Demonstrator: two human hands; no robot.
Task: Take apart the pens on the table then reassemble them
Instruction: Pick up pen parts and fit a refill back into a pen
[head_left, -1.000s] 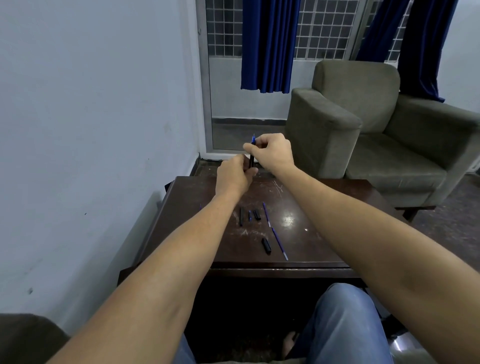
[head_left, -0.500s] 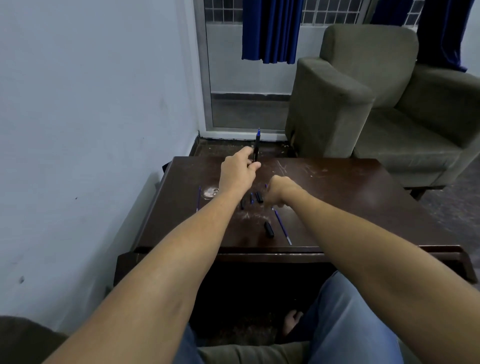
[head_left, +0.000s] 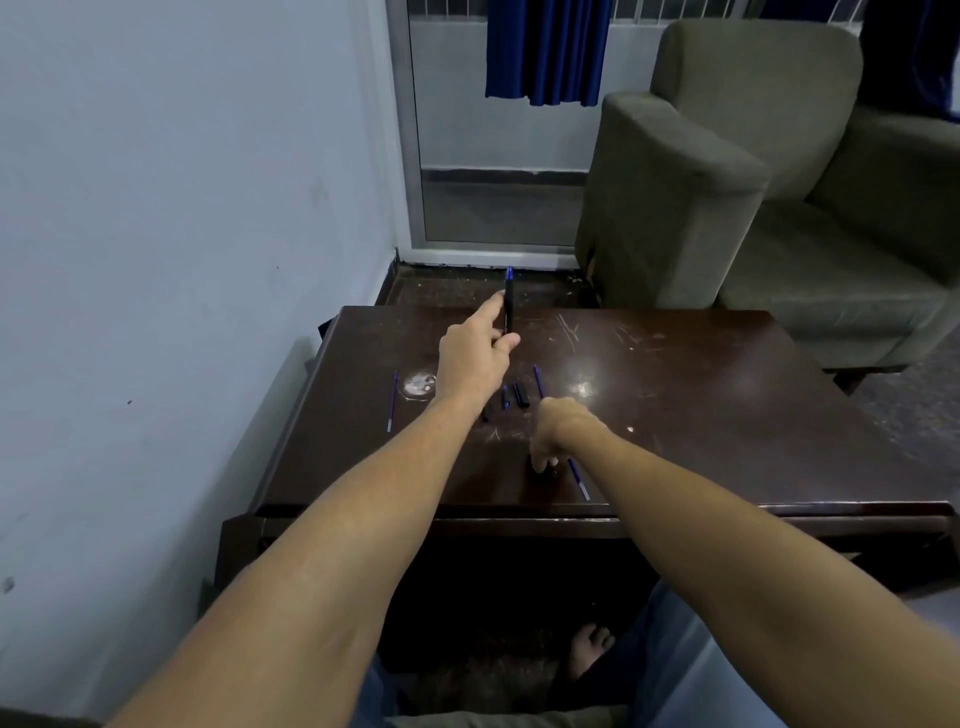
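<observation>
L hand (head_left: 475, 358) up, pen (head_left: 508, 301) upright

A black pen (head_left: 508, 306) with a blue tip is held upright. Nearer than it lie short black pieces (head_left: 521, 394), thin blue refills (head_left: 391, 400) and a mostly hidden black cap (head_left: 552, 472).

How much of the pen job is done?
Nearly done: the left hand grips one pen upright, its barrel and blue tip together. In hand: the right hand reaches a small black piece near the table's front edge, likely for that pen. Left: two blue refills and short black pieces lie loose, so other pens need rebuilding.
</observation>
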